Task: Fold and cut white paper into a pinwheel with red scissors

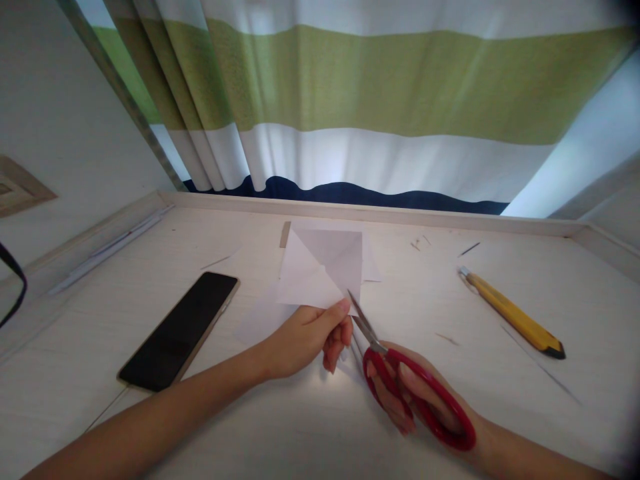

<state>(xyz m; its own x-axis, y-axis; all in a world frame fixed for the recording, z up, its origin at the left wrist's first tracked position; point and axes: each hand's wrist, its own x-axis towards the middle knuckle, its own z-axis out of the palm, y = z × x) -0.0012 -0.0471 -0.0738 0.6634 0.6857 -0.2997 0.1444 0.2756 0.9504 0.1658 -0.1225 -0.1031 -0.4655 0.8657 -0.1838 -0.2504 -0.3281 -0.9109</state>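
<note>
My left hand pinches the lower edge of a folded white paper and holds it up above the desk. My right hand grips red-handled scissors, fingers through the loops. The blades are slightly apart and point up-left, their tips right at the paper's lower right edge beside my left thumb. More white paper pieces lie flat on the desk under and behind the held sheet.
A black phone lies face up at the left. A yellow utility knife lies at the right. A white pen rests along the left rim of the pale wooden desk. A striped curtain hangs behind.
</note>
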